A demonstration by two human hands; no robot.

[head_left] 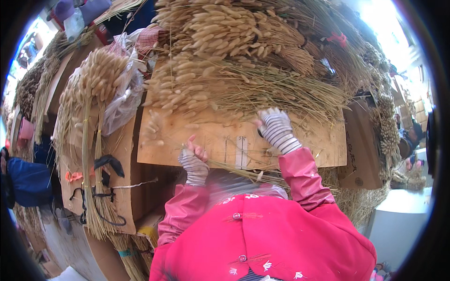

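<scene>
Two gloved hands are seen at a plywood board (300,140) strewn with dried grass stems (243,89), pale tan, with plump seed heads fanned leftward and thin stalks trailing right. Left of the board, a tied bundle (93,93) of the same grass is hung upright. At the board's lower edge, the left hand (193,161) is clenched around a few thin stalks (234,169), wrist bent upward. Farther right, the right hand (276,129) is pressed on the board just below the stems; its fingers are curled, though whether anything is gripped cannot be told.
</scene>
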